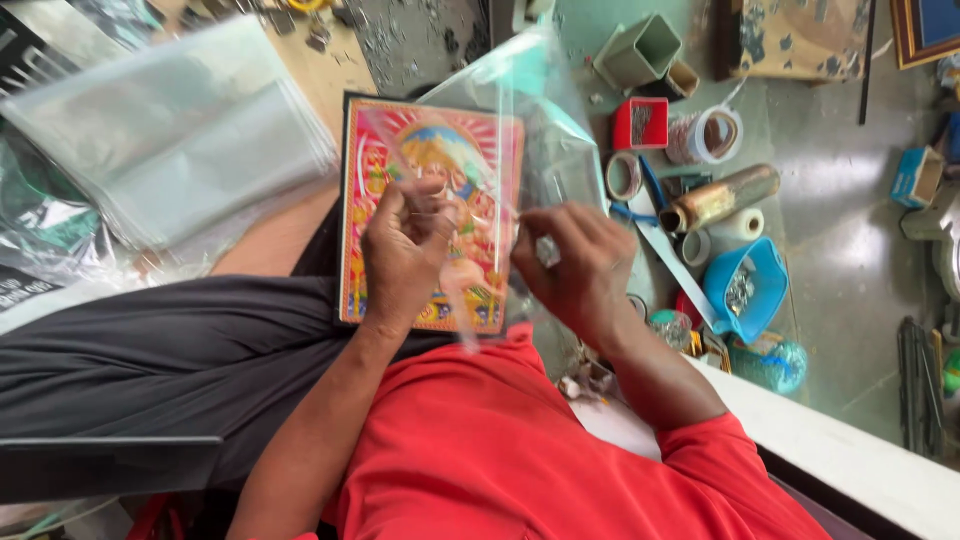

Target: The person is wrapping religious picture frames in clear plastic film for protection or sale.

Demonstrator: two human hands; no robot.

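The framed picture (430,215) rests on the lap, long axis running 12 to 6 o'clock, top toward 12. Both hands pinch a clear plastic sleeve (520,120) over it: left hand (405,250) at 9, right hand (580,265) at 3.

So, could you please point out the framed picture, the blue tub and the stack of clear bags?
framed picture (400,150): head view, upper left area.
blue tub (765,262): head view, right rim.
stack of clear bags (170,140): head view, middle.

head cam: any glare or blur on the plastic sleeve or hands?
Head view: clear plastic sleeve shows pale sheen, veiling part of the framed picture; left hand and right hand slightly soft; floor has bright reflections; edges bowed.
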